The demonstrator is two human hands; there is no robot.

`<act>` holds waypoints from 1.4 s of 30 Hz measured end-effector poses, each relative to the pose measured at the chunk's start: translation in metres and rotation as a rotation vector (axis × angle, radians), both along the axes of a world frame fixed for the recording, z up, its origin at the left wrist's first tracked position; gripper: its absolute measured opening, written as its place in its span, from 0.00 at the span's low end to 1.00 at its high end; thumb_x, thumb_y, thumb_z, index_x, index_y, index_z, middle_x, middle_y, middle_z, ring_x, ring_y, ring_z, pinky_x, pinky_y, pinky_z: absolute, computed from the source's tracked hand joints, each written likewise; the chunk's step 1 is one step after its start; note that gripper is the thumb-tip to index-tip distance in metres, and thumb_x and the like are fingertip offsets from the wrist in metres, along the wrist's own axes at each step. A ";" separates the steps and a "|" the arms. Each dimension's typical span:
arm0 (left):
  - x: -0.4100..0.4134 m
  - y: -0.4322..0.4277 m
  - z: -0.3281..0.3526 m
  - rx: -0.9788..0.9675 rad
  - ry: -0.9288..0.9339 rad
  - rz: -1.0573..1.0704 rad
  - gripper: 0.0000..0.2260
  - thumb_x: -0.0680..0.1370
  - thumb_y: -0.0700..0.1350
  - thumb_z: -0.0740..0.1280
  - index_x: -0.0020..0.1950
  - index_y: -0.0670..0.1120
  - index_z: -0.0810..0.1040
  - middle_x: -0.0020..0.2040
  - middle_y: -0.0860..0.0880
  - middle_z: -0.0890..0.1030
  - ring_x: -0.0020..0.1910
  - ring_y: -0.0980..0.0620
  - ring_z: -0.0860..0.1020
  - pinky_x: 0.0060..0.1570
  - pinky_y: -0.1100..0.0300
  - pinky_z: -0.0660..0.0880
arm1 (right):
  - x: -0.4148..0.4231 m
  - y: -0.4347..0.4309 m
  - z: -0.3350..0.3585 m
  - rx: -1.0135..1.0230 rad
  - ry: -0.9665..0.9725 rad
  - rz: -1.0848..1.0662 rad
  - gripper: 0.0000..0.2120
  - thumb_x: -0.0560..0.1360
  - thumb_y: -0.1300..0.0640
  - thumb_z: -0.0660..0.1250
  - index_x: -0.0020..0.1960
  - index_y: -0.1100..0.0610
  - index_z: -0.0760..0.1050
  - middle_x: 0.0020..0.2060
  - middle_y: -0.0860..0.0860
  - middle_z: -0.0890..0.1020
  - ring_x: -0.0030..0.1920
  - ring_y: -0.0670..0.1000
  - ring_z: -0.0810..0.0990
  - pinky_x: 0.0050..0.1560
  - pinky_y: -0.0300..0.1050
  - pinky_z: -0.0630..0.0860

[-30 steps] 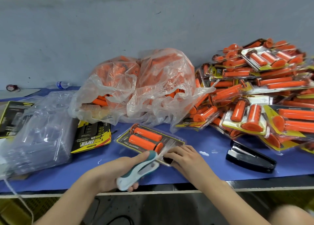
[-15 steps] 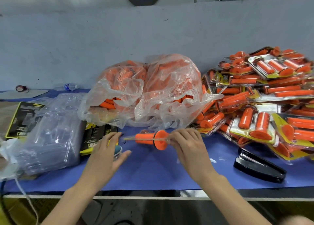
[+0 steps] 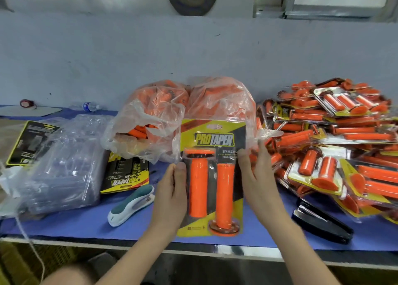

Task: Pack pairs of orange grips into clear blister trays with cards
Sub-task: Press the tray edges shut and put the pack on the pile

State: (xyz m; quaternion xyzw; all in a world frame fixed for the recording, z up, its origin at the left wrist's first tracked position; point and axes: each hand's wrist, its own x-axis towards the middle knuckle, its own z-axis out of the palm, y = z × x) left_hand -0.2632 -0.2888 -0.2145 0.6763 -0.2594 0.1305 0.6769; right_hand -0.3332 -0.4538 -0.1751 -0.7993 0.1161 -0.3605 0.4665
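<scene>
The left hand's fingers (image 3: 172, 170) pinch the left edge of a blister pack (image 3: 212, 226), fingertips on its front. The right hand's fingers (image 3: 242, 155) are clamped on the right edge, thumb on the front and the others behind. The left hand (image 3: 172, 190) and right hand (image 3: 258, 181) hold the pack between them, upright and face-on to the camera, over the near edge of the tabletop (image 3: 86, 226). Whether its lower edge touches the surface cannot be told.

Inside the pack, 2 orange grips (image 3: 198, 187) stand side by side, the left one with its flange up, the right one with its flange down. Behind them is a yellow-and-black card (image 3: 214, 139) printed PROTAPER.

Just left of the left hand lies a white-and-teal stapler (image 3: 131, 205). Beyond it is a stack of cards (image 3: 125, 172), partly tucked under a clear bag of empty trays (image 3: 62, 166). Right of the right hand a black stapler (image 3: 323, 222) lies near the tabletop's near edge.

Behind the held pack sit 2 plastic bags of loose grips (image 3: 150, 116). A pile of finished packs (image 3: 333, 144) fills the right side. A water bottle (image 3: 89, 106) lies at the far left by the wall.
</scene>
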 end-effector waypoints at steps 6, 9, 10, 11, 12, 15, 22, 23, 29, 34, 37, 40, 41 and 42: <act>-0.002 -0.003 -0.011 -0.023 0.484 -0.089 0.30 0.72 0.74 0.54 0.39 0.52 0.83 0.36 0.54 0.85 0.37 0.57 0.83 0.40 0.60 0.76 | -0.014 0.020 -0.057 0.384 0.059 0.118 0.22 0.75 0.34 0.53 0.42 0.48 0.79 0.33 0.42 0.83 0.36 0.41 0.81 0.34 0.28 0.71; -0.002 -0.001 -0.017 -0.020 0.676 -0.146 0.32 0.64 0.77 0.57 0.44 0.54 0.86 0.43 0.49 0.87 0.46 0.48 0.85 0.52 0.49 0.80 | -0.018 0.019 -0.064 0.501 0.094 0.161 0.22 0.76 0.37 0.56 0.48 0.50 0.82 0.40 0.43 0.86 0.41 0.38 0.83 0.34 0.26 0.73; -0.003 -0.001 -0.019 -0.028 0.709 -0.143 0.35 0.63 0.77 0.58 0.45 0.50 0.87 0.44 0.47 0.87 0.48 0.46 0.85 0.55 0.46 0.79 | -0.018 0.018 -0.066 0.524 0.086 0.153 0.22 0.75 0.37 0.56 0.48 0.51 0.82 0.40 0.43 0.86 0.41 0.38 0.84 0.34 0.26 0.73; -0.005 -0.003 -0.018 -0.016 0.716 -0.131 0.36 0.63 0.76 0.57 0.46 0.48 0.86 0.44 0.48 0.87 0.48 0.46 0.85 0.55 0.47 0.78 | -0.017 0.018 -0.068 0.548 0.069 0.140 0.23 0.75 0.37 0.57 0.49 0.51 0.82 0.40 0.44 0.87 0.41 0.39 0.84 0.34 0.27 0.74; -0.007 -0.003 -0.019 0.023 0.704 -0.121 0.36 0.64 0.76 0.56 0.46 0.48 0.85 0.44 0.49 0.87 0.46 0.49 0.85 0.52 0.50 0.79 | -0.017 0.017 -0.068 0.573 0.044 0.116 0.23 0.75 0.37 0.56 0.50 0.52 0.82 0.40 0.45 0.87 0.41 0.40 0.84 0.34 0.28 0.74; -0.021 -0.005 -0.023 0.204 0.662 -0.121 0.32 0.65 0.76 0.53 0.45 0.52 0.81 0.36 0.55 0.82 0.34 0.58 0.79 0.38 0.61 0.72 | -0.016 0.011 -0.064 0.662 -0.034 0.022 0.25 0.77 0.37 0.55 0.54 0.54 0.80 0.41 0.47 0.87 0.40 0.44 0.85 0.32 0.29 0.75; -0.026 -0.016 -0.024 0.216 0.610 -0.477 0.23 0.72 0.63 0.64 0.52 0.45 0.81 0.42 0.46 0.86 0.33 0.52 0.81 0.26 0.60 0.76 | -0.027 -0.010 -0.063 0.685 -0.111 -0.104 0.27 0.76 0.34 0.55 0.54 0.55 0.80 0.41 0.52 0.87 0.41 0.49 0.86 0.35 0.34 0.77; -0.026 -0.020 -0.024 0.177 0.621 -0.542 0.19 0.72 0.61 0.66 0.53 0.48 0.82 0.46 0.45 0.85 0.38 0.50 0.81 0.28 0.58 0.77 | -0.028 -0.016 -0.063 0.696 -0.125 -0.133 0.27 0.75 0.33 0.55 0.54 0.53 0.80 0.42 0.51 0.87 0.43 0.49 0.86 0.39 0.38 0.79; -0.025 -0.066 -0.018 -0.004 0.572 -0.666 0.13 0.72 0.54 0.70 0.51 0.49 0.83 0.49 0.40 0.84 0.40 0.46 0.82 0.35 0.53 0.80 | -0.045 -0.064 -0.041 0.665 -0.141 -0.162 0.24 0.72 0.30 0.54 0.61 0.40 0.76 0.52 0.33 0.83 0.57 0.37 0.78 0.56 0.41 0.74; -0.018 -0.135 0.010 -0.046 0.463 -0.671 0.11 0.73 0.53 0.69 0.52 0.52 0.82 0.51 0.40 0.84 0.43 0.47 0.83 0.37 0.55 0.80 | -0.064 -0.120 -0.030 0.650 -0.187 -0.281 0.21 0.76 0.33 0.53 0.54 0.42 0.78 0.44 0.45 0.86 0.45 0.47 0.85 0.49 0.51 0.80; -0.010 -0.206 0.046 -0.113 0.430 -0.696 0.08 0.78 0.49 0.67 0.54 0.48 0.80 0.52 0.39 0.84 0.45 0.45 0.83 0.37 0.56 0.81 | -0.071 -0.146 -0.027 0.682 -0.240 -0.364 0.14 0.80 0.38 0.54 0.56 0.41 0.74 0.47 0.46 0.84 0.43 0.51 0.85 0.41 0.48 0.81; 0.007 -0.299 0.122 -0.218 0.471 -0.739 0.10 0.82 0.44 0.63 0.61 0.41 0.75 0.57 0.38 0.81 0.51 0.44 0.82 0.50 0.53 0.82 | -0.074 -0.167 -0.024 0.668 -0.239 -0.395 0.11 0.81 0.41 0.54 0.54 0.43 0.73 0.40 0.43 0.84 0.34 0.47 0.83 0.29 0.39 0.76; 0.011 -0.323 0.150 -0.271 0.502 -0.788 0.13 0.83 0.45 0.63 0.64 0.40 0.72 0.61 0.37 0.78 0.58 0.44 0.80 0.58 0.54 0.79 | -0.074 -0.172 -0.024 0.654 -0.234 -0.404 0.10 0.81 0.41 0.54 0.53 0.42 0.73 0.40 0.43 0.83 0.34 0.47 0.83 0.29 0.39 0.75; 0.014 -0.344 0.177 -0.327 0.560 -0.830 0.17 0.83 0.46 0.63 0.68 0.38 0.70 0.67 0.37 0.74 0.64 0.43 0.77 0.64 0.54 0.75 | -0.073 -0.176 -0.024 0.651 -0.232 -0.414 0.10 0.81 0.41 0.54 0.54 0.42 0.72 0.40 0.44 0.83 0.35 0.47 0.83 0.30 0.40 0.75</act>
